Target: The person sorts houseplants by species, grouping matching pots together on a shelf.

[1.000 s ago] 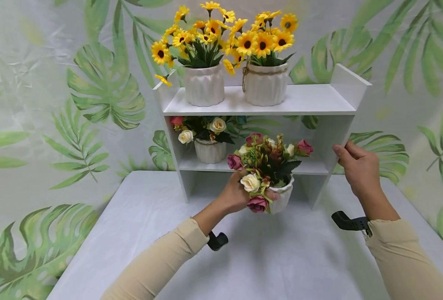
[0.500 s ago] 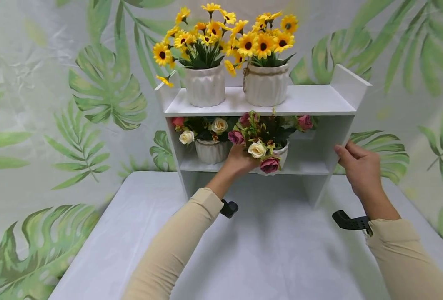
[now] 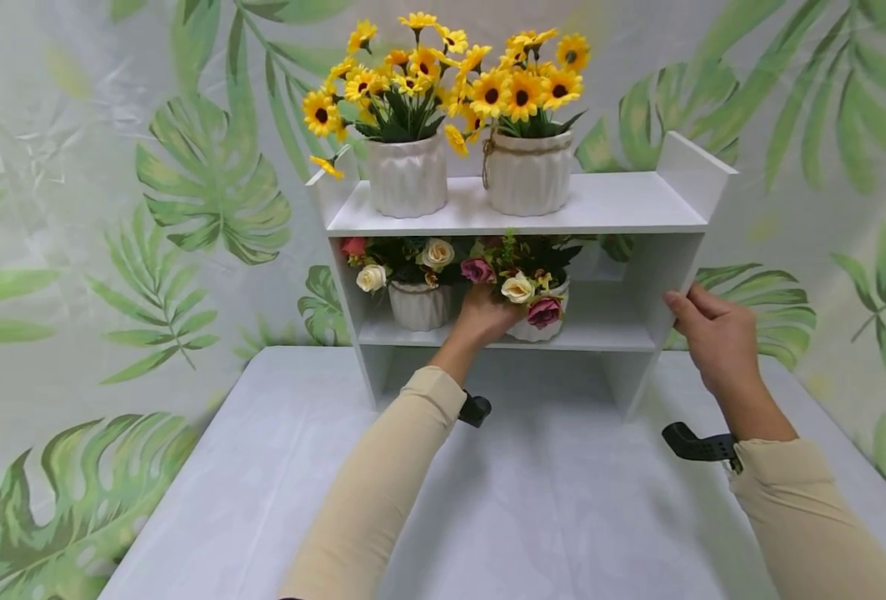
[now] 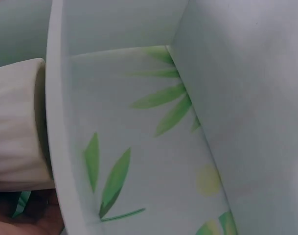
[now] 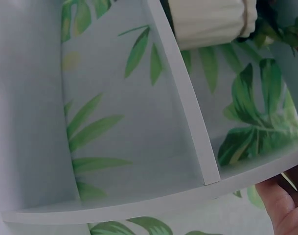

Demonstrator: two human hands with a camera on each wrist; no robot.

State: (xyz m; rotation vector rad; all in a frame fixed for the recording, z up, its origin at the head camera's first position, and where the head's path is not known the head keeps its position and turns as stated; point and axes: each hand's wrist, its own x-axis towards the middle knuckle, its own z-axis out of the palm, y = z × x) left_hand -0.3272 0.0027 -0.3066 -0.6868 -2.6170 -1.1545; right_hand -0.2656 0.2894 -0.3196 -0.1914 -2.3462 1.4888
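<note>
My left hand [image 3: 485, 321] grips a white pot [image 3: 530, 332] of pink and cream artificial roses on the middle board of a white shelf unit [image 3: 626, 218]. Part of this pot is hidden by blooms and the hand; in the left wrist view the pot [image 4: 16, 129] is at the board's edge with fingers beside it. To its left stands another white pot [image 3: 418, 308] with cream and red roses. With thumb and fingers, my right hand [image 3: 722, 346] pinches the front edge of the unit's right side panel; its fingers [image 5: 278, 203] show at the panel in the right wrist view.
Two white pots of yellow sunflowers, a left one [image 3: 408, 179] and a twine-tied right one [image 3: 530, 179], stand on the top board. Below lies a pale tabletop [image 3: 555, 500]. A leaf-patterned backdrop [image 3: 67, 208] hangs behind.
My left hand has carried the pink-and-cream rose pot forward and up from in front of the unit onto the middle board. The right hand keeps its hold on the side panel.
</note>
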